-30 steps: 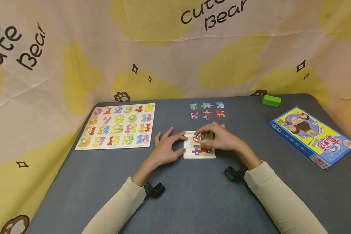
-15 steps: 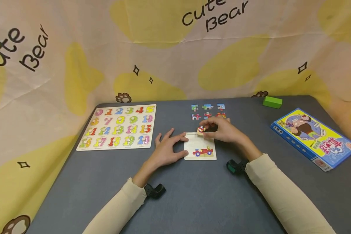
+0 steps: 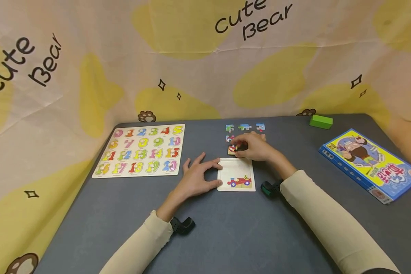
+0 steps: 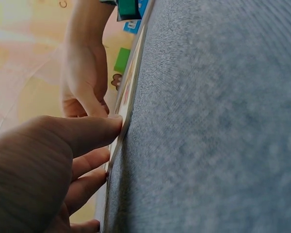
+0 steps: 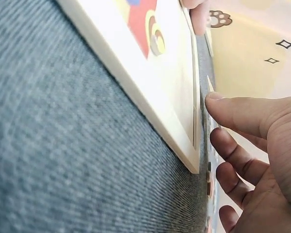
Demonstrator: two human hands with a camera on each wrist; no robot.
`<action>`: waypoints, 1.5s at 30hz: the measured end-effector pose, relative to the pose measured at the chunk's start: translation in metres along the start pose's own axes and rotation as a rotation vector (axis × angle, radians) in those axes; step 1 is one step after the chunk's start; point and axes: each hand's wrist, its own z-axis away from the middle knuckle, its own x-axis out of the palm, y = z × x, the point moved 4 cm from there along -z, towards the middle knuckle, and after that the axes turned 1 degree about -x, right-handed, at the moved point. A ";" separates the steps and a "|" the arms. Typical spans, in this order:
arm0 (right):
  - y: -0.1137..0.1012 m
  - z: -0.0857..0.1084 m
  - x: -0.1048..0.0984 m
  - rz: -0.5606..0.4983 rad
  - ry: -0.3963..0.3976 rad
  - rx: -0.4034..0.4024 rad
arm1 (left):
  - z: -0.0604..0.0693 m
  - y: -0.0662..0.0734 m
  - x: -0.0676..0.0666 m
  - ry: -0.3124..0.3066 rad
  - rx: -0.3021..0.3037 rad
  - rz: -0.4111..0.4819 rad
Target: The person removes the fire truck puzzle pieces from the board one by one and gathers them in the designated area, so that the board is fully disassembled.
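Observation:
A small white-framed jigsaw board (image 3: 230,167) lies on the table before me, with a red car picture (image 3: 239,182) in its lower part. My left hand (image 3: 196,178) rests at the board's left edge, thumb and fingertips touching it, fingers spread. Just beyond the board's top edge, my right hand (image 3: 259,147) pinches a jigsaw piece (image 3: 232,151) with red and white print. In the right wrist view that piece (image 5: 210,85) shows only as a thin edge by the thumb. Several loose jigsaw pieces (image 3: 245,127) lie behind the right hand, which hides some of them.
A number puzzle board (image 3: 138,152) lies at the left. A blue and yellow box (image 3: 370,163) lies on the right, with a green block (image 3: 321,121) behind it. A printed cloth (image 3: 191,68) hangs along the back of the grey table (image 3: 226,236).
My right hand has lifted the jigsaw piece off the middle of the board and carried it away from me, past the top edge. The left hand has stayed at the board's edge.

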 end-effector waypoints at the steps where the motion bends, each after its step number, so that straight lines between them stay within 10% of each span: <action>1: 0.000 -0.001 0.001 0.002 -0.003 -0.003 | 0.000 0.001 0.000 -0.003 -0.002 -0.003; 45: 0.001 0.008 0.004 0.029 0.126 0.073 | 0.000 0.000 0.000 -0.024 -0.019 -0.016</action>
